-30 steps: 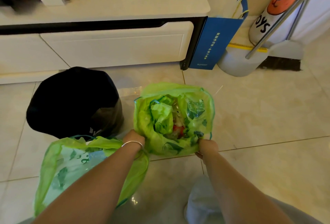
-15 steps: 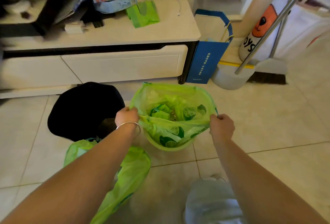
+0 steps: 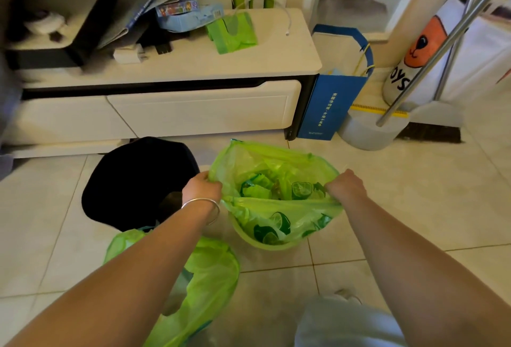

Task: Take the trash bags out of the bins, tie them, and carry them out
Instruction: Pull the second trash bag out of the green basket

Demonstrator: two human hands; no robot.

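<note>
Both hands, left (image 3: 201, 189) and right (image 3: 346, 187), pinch the thin, crinkled rim of a translucent green trash bag (image 3: 273, 208) in a round green bin (image 3: 265, 244) on glossy floor tiles (image 3: 414, 208), right of a black bin (image 3: 138, 183).

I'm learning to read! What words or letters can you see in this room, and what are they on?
"OYS": big dark letters on the white bag with an orange animal face; the start is hidden.
Blue paper bag: a column of white characters, too small to read.
Colourful box on the cabinet: print too blurred to read.
</note>
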